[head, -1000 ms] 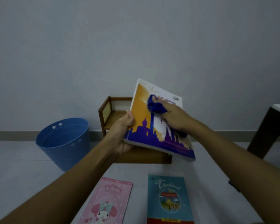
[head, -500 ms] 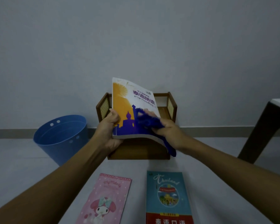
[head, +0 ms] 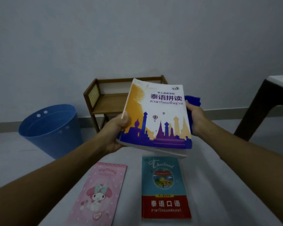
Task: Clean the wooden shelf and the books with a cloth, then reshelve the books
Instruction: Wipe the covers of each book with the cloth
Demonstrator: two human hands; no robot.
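From my remote feed, I saw the left hand (head: 116,129) gripping the white, orange and purple paperback book (head: 157,115) at its lower left corner, mid-frame. The thumb was pressed flat on the cover and the other fingers were curled out of sight beneath the pages. The book was held in the air, tilted toward the camera, and hid the right half of the small wooden shelf (head: 104,101) that stood against the wall behind it.

At the book's right edge the right hand (head: 195,119) held the bunched blue cloth (head: 193,100), which touched that edge and stuck up above the knuckles. Its fingers ran behind the cloth and the book, so I could not tell how they were spread.

Below, a pink cartoon-rabbit notebook (head: 101,193) and a teal and red phrasebook (head: 165,188) lay flat side by side, apart. A blue plastic bucket (head: 51,128) stood at the left, and a dark table leg (head: 258,110) at the right.
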